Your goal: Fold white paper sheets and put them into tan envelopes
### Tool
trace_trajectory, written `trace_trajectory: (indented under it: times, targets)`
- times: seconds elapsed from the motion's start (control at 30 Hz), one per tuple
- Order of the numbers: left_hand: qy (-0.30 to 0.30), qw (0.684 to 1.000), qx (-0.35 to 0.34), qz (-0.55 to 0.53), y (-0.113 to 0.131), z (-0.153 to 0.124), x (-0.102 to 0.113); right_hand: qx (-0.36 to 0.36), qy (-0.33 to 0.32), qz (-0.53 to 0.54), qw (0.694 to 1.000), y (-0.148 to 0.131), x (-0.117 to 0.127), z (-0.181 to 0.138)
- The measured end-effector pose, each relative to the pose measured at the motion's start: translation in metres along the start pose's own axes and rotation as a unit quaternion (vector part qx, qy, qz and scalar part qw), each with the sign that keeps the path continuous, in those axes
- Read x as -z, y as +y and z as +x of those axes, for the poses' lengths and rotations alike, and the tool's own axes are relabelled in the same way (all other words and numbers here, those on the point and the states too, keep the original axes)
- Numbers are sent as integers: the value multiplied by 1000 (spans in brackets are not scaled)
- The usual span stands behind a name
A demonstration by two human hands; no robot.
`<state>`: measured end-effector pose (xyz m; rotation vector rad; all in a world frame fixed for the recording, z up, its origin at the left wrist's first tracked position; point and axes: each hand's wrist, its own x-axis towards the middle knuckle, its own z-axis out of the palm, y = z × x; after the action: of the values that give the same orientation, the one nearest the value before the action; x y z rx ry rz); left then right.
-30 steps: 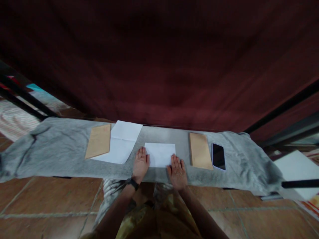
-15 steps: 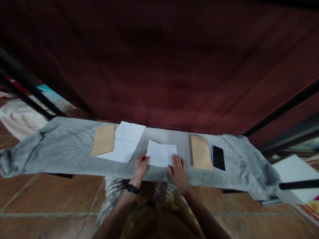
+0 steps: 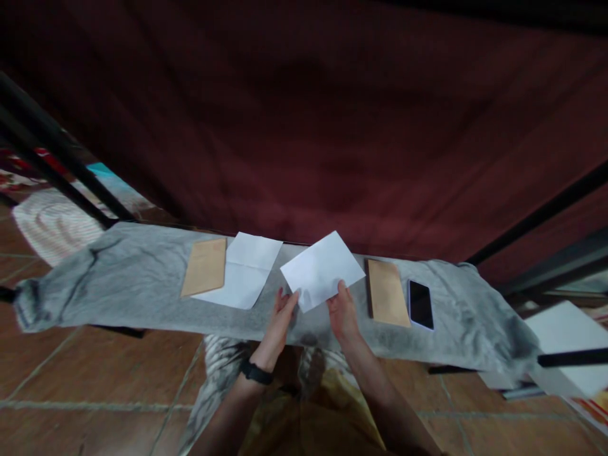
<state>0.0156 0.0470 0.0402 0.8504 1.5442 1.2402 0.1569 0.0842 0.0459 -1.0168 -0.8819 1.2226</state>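
Note:
A folded sheet of white paper [image 3: 323, 269] is raised off the cloth and turned at an angle in front of me. My right hand [image 3: 342, 315] grips its lower edge, thumb on top and the fingers partly hidden beneath. By the sheet's near left corner is my left hand [image 3: 279, 323], fingers apart and thumb close to the paper; whether it touches is unclear. To the left, a larger creased white sheet [image 3: 249, 266] lies partly under a brown envelope-like piece [image 3: 205, 267]. On the right rests a thicker brown packet or notebook [image 3: 388, 294].
A phone [image 3: 420, 305] with a pale case lies right of the brown packet. Grey cloth [image 3: 142, 278] covers the narrow bench. Behind it hangs a dark red curtain [image 3: 323, 158], with black metal bars [image 3: 546, 212] at both sides. The floor is tiled [image 3: 118, 373].
The folded sheet has come up off the cloth and turned counterclockwise. My right hand has gone from lying flat on it to gripping its edge; my left hand has let go.

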Motion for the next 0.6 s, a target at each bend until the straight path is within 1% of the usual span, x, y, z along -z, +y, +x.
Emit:
trace_trajectory:
  times: [0.07,0.1,0.13,0.2,0.27,0.3,0.33,0.37,0.4,0.43,0.47,0.5,0.57,0.6]
  targets:
    - [-35,997,33,-54,-15,1,-1,-26,11,47,999,9,5,-1]
    - [-47,996,33,-66,-21,3,-3,-38,17,43,998,17,9,-3]
    - [-47,997,24,-62,-27,6,-3,-48,22,27,998,25,15,-6]
    - [-23,1000,-12,-6,-35,13,-2,-62,32,-35,997,43,30,-12]
    - [5,993,-57,102,-40,20,4,-60,53,-75,994,56,49,-17]
    - [14,983,-71,170,-40,22,7,-35,76,-123,989,60,58,-19]
    - [18,966,-74,246,-40,23,10,-9,105,-167,980,63,67,-19]
    - [16,944,-71,322,-40,23,13,9,121,-191,974,64,74,-19]
    - [13,917,-64,393,-39,22,15,35,122,-225,966,65,79,-19]
    - [13,888,-62,455,-38,19,16,63,103,-260,958,64,82,-18]
    - [12,860,-71,505,-37,15,16,94,67,-301,947,64,82,-17]
    - [17,834,-93,543,-36,12,16,129,20,-354,926,63,80,-15]
    - [48,788,-154,594,-37,6,14,191,-73,-467,860,64,69,-11]
    - [67,768,-187,609,-38,4,12,210,-106,-513,825,65,62,-8]
